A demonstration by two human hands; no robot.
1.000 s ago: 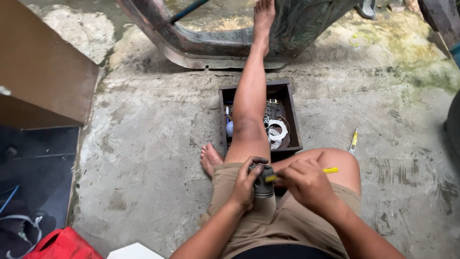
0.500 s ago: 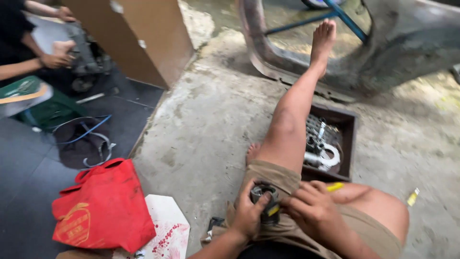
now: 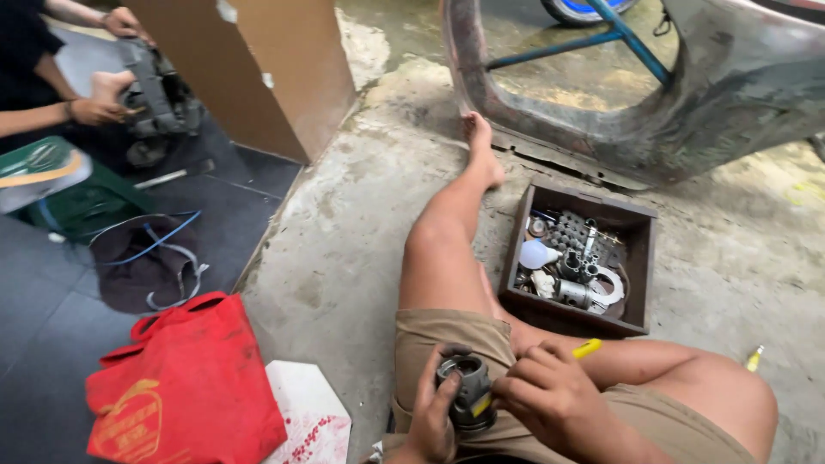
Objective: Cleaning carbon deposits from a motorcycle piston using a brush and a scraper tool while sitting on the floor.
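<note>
- Concrete floor (image 3: 344,258): carries everything; the person sits on it with one bare leg stretched toward a curved, worn metal frame (image 3: 739,103) at its far edge.
- Red bag (image 3: 185,387): lies at the near left, beside a white printed sheet (image 3: 305,417).
- Dark wooden box (image 3: 640,258): sits just right of the outstretched leg and holds loose metal parts, a white ring and a pale bulb-shaped piece.
- Change from half a second ago: the view has swung slightly right, bringing the box and frame nearer centre; both hands remain on the part.
- Left hand (image 3: 430,412): fingers wrapped around a dark cylindrical metal part (image 3: 468,391), held upright over the lap at the near edge.
- Right hand (image 3: 550,395): fingers curled closed on a yellow-handled tool (image 3: 587,348), its tip meeting the part.
- Another person's hands at the far left grip a dark engine piece (image 3: 155,94).
</note>
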